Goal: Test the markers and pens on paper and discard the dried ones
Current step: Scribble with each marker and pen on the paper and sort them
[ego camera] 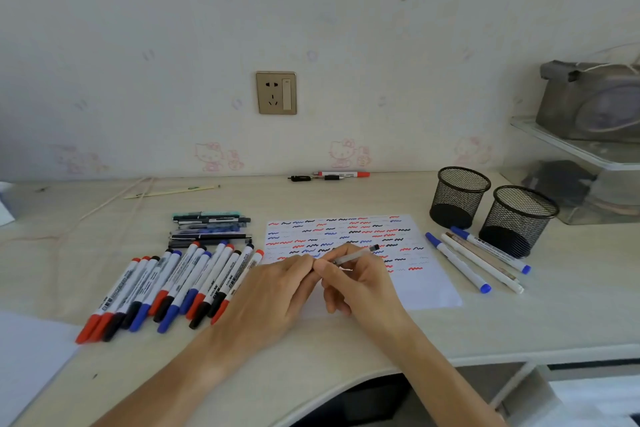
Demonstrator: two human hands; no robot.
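Note:
A white sheet of paper (426, 284) covered with red, blue and black squiggles lies in the middle of the desk. Over its lower left part my right hand (360, 284) holds a slim clear pen (356, 256) with a dark end pointing right. My left hand (273, 295) meets the right one at the pen's near end, fingertips pinched there; what they pinch is hidden. A row of several red, blue and black markers (166, 288) lies to the left. Several dark pens (211, 229) are stacked behind them.
Two empty black mesh cups (459, 196) (517, 218) stand at the right, with several pens (474, 262) lying before them. A red marker and dark pens (329, 176) lie by the wall. A clear shelf (571, 149) stands far right. The desk edge (519, 355) curves in front.

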